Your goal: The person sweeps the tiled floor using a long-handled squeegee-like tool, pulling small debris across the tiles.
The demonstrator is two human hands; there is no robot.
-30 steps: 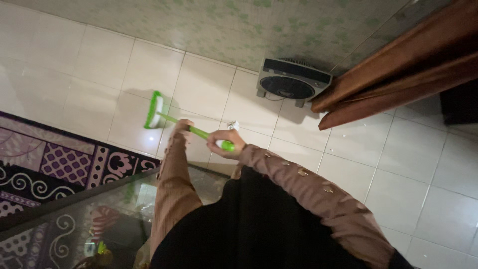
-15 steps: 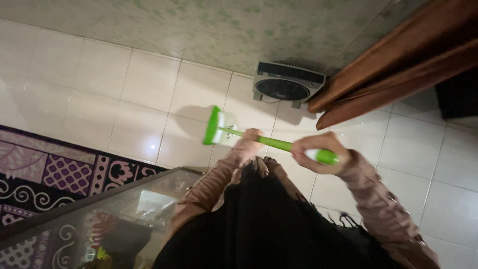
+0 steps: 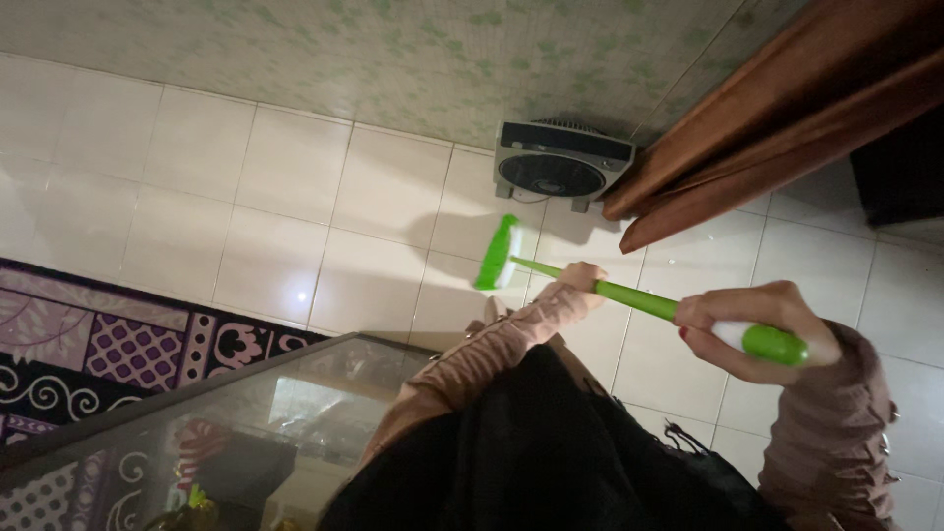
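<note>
Broom: green head on the white floor tiles, just in front of the box fan, handle slanting back to you.
Right hand: you clamp it round the handle's top end, likely to steer.
Left hand: closed round the handle lower down, likely to press the head down.
Surroundings: brown curtain beside the fan; glass table and patterned rug to your left.
Change: a second ago the head lay near the rug; it now sits by the fan, and your right hand has drawn back.
</note>
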